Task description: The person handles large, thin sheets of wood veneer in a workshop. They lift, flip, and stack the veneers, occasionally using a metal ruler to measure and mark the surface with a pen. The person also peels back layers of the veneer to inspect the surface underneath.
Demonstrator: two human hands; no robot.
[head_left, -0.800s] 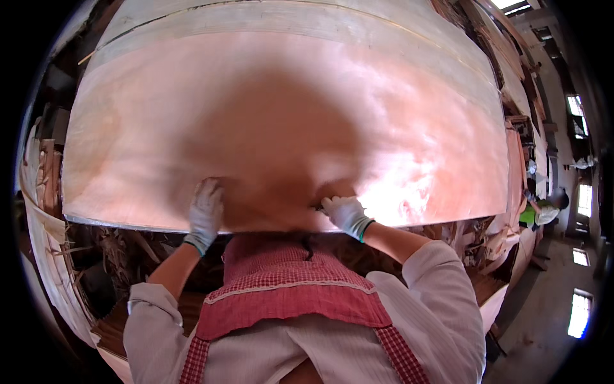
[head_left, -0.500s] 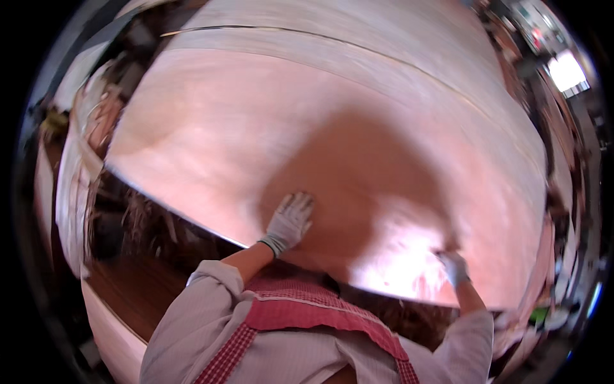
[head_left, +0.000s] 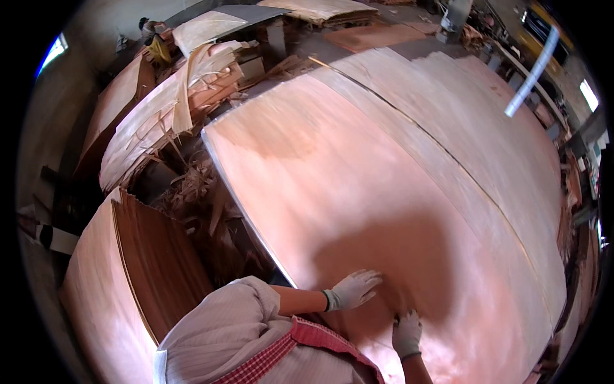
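The pinkish-tan wood veneer sheet (head_left: pixel 364 185) lay across the tabletop, reaching the pale near rim (head_left: pixel 246 208) and the near-left corner. The gloved left hand (head_left: pixel 355 290) rested on it just inside the near edge, palm down, fingers stretched out together. The gloved right hand (head_left: pixel 407 336) was beside it, a little apart, its fingers curled toward the surface; whether they pinched something could not be told.

Working the sheet well seemed to call for a flat, light left palm to steady it, with short, even strokes from the right and no digging of fingertips, since veneer so thin could probably split or crease. Good light on the spot would have helped, as a dark shadow (head_left: pixel 409 249) covered the area around the hands.

The sheet looked smooth and faintly streaked, with a tawny patch (head_left: pixel 275 137) near the near-left corner and bright glare by the right hand. Greyer veneer (head_left: pixel 473 115) lay along its far side.
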